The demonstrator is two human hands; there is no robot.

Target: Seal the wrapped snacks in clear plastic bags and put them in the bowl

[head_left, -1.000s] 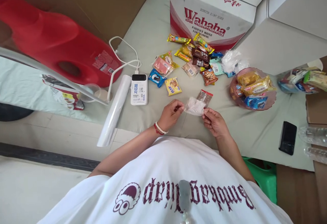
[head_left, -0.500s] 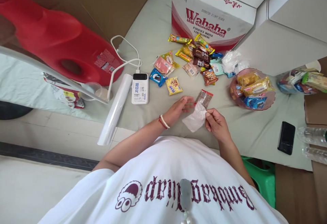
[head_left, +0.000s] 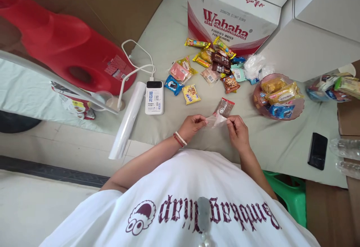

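Note:
Between my hands a clear plastic bag [head_left: 215, 121] is held out by its edges. My left hand [head_left: 192, 127], with beaded bracelets at the wrist, pinches the bag's left edge. The opposite edge is gripped between thumb and finger of my right hand [head_left: 237, 131]. Just beyond the bag lies a brown snack packet [head_left: 224, 107] with red ends, partly covered by the plastic. A yellow cookie packet [head_left: 191, 94] and a blue snack packet [head_left: 173, 85] lie farther back to the left.
A pile of wrapped snacks [head_left: 219, 61] lies before the Wahaha carton [head_left: 225, 21]. A pink bowl [head_left: 299, 109] of snacks stands right, with a black phone [head_left: 317, 151] nearer me. Left are a power bank [head_left: 154, 98], a plastic film roll [head_left: 127, 121] and a big red jug [head_left: 70, 40].
My left hand has come to the bag and taken its left edge. The bag, which hung from my right hand, is now stretched between both hands and slightly farther from me.

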